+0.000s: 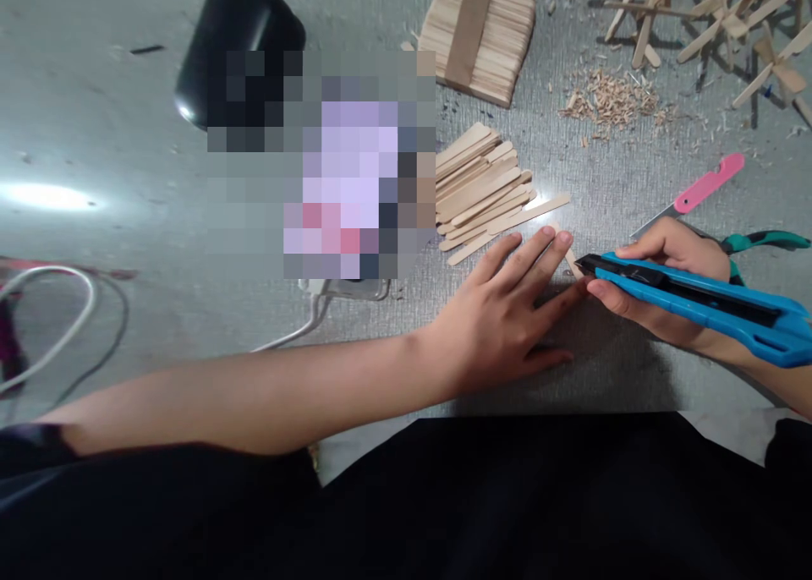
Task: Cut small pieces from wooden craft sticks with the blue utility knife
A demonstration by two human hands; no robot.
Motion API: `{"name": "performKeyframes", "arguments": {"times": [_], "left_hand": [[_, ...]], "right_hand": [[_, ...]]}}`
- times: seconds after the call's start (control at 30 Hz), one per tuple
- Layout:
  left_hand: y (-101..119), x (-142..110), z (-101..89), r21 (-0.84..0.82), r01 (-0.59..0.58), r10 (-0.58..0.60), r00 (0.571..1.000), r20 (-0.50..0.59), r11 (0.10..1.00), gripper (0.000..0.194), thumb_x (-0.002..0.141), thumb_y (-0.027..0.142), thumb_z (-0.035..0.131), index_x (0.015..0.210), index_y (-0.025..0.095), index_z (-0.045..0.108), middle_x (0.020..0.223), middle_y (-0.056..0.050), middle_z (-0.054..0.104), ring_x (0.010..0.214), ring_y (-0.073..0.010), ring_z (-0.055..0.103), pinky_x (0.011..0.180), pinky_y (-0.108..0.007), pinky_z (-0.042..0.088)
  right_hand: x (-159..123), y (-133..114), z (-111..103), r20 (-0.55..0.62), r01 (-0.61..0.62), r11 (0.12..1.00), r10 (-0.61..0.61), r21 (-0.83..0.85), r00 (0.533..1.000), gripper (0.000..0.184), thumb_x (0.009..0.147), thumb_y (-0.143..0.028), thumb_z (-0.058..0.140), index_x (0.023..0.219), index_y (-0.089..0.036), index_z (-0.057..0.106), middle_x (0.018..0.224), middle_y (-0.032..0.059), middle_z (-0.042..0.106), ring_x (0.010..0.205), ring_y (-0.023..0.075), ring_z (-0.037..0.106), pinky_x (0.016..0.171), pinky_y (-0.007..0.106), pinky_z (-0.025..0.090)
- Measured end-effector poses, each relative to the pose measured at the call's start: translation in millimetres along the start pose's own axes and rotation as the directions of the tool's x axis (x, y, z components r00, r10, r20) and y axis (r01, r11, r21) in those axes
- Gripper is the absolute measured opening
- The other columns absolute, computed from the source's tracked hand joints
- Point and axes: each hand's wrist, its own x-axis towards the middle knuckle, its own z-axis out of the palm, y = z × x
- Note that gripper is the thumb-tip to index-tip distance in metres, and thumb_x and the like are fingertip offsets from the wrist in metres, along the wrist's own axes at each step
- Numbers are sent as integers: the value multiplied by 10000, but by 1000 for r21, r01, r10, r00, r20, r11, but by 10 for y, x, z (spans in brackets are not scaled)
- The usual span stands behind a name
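Observation:
My left hand lies flat on the grey table with its fingers spread. Its fingertips press on a small wooden craft stick, partly hidden beneath them. In my closed right hand is a blue utility knife, its black tip pointing left at the lower end of that stick. Whether the blade touches the wood I cannot tell. Just beyond my left fingertips, loose craft sticks lie in a pile, with one single stick at its right edge.
A banded bundle of craft sticks lies at the back. Wood shavings and star-shaped stick pieces are at the back right. Near my right hand are a pink-handled knife and green-handled pliers. A black object and white cable sit left.

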Motion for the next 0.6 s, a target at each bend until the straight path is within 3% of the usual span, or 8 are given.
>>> {"name": "performKeyframes", "arguments": {"times": [0.2,0.37,0.6], "left_hand": [[-3,4,11,-4,-1,1,1000,3,1000,889,967,656,776,1661,163,519,1787,-299,347,1664,-501,366,1314,-692,359],[-10,6,19,-6,1,-1,1000,-16,1000,840,991,657,740,1661,199,525,1786,-275,366,1655,-487,391,1315,-669,365],[-22,-2,10,-19,16,-17,1000,-18,1000,801,987,659,744,1646,249,547,1767,-237,407,1651,-461,398,1334,-641,346]], "right_hand": [[-3,22,-45,23,37,999,-37,-25,999,370,847,-477,950,871,-275,641,662,-59,667,506,127,560,460,306,441],[-4,-46,-12,-22,-9,997,7,-72,1000,313,863,-438,923,903,-295,647,701,-41,709,545,161,622,503,342,518],[55,-141,6,-15,69,997,-69,-29,998,268,878,-310,835,850,-301,569,588,-63,612,451,140,515,419,337,444]]}}
